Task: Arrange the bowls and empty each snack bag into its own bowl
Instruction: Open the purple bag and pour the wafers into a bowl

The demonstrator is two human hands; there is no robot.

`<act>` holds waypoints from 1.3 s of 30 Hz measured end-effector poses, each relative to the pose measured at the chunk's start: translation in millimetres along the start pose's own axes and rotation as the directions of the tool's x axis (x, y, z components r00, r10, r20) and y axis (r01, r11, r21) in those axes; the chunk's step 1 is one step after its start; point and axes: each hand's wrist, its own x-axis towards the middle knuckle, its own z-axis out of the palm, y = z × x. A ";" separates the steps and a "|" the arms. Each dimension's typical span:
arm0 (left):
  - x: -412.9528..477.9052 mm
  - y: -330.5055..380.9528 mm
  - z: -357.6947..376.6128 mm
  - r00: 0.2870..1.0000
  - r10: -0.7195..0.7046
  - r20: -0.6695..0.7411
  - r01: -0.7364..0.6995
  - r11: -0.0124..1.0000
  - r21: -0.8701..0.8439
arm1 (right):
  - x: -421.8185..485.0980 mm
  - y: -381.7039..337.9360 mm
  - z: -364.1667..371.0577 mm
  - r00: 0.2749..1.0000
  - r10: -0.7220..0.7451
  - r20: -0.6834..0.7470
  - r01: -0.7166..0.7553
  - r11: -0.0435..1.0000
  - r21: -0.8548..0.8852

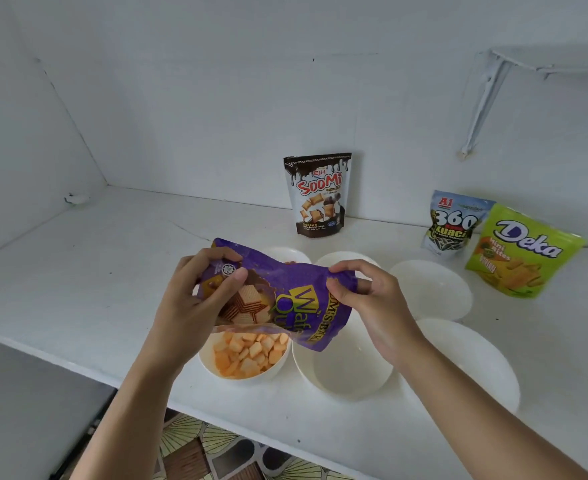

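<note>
The white counter (77, 271) is carrying the white bowls (431, 289). The purple wafer bag (285, 289) is hanging on its side over the bowl of orange snacks (251, 377) and the empty bowl (348, 368) beside it, partly hiding two bowls behind. The left hand (195, 306) and right hand (372, 306) are each pinching one end. The Deka bag (521, 254), Soomi bag (318, 195) and kuaci bag (452, 223) are standing by the wall.

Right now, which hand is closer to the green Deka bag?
Right. The right hand pinches the purple wafer bag at its end toward the Deka bag; the left hand grips the bag's other end, farther away.
</note>
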 end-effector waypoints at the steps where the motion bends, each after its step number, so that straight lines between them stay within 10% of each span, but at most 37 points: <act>1: -1.1 0.0 2.6 1.000 -0.010 0.011 0.010 1.000 0.010 | -1.6 3.8 -2.0 1.000 0.013 -0.010 -0.013 1.000 -0.010; 19: 24.1 65.7 -5.8 0.979 0.203 0.001 -0.203 0.976 0.084 | 6.6 -36.8 0.0 0.996 -0.025 0.088 -0.007 0.935 0.353; 39: 18.7 43.4 22.3 0.972 0.230 0.039 -0.227 0.894 0.386 | 1.5 20.5 -13.4 0.996 0.086 -0.027 -0.082 0.990 0.115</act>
